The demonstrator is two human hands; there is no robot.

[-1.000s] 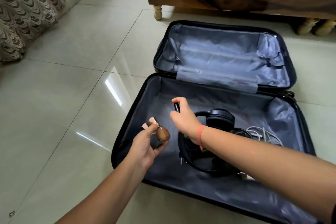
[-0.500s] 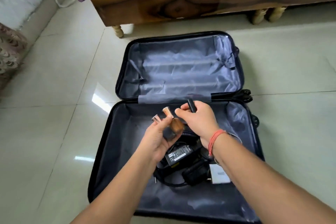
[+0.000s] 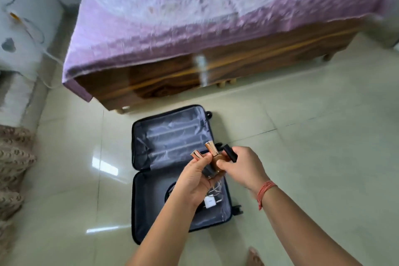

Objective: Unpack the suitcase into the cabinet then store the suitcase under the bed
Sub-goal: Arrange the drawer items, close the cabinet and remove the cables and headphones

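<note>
We are in the unpacking step, standing over the suitcase [image 3: 151, 198], which lies flat and open on the floor [image 3: 302, 157] just in front of the bed [image 3: 194, 17]. Our left hand [image 3: 192, 181] is curled round two small bottles [image 3: 212, 161] with coppery caps, thumb pressed across their necks. Our right hand [image 3: 243, 168] is closed on a short black tube [image 3: 230, 154], and its fingertips are touching the bottles, so both hands meet above the suitcase. We judge that we are gathering these small things into one load for the cabinet.

The far half of the suitcase looks bare down to its grey lining. The near half holds a white charger [image 3: 209, 202] and a tangle of cables [image 3: 217, 188], partly hidden behind our left wrist, so the unpacking is not finished.

The cabinet is not in view, so the next move calls for turning away from the bed to find it and carrying the load with a firm grip. The bottles are small and smooth and could slip from the bunch. After that we come back for the charger and cables, and only then close the suitcase and slide it under the bed.
</note>
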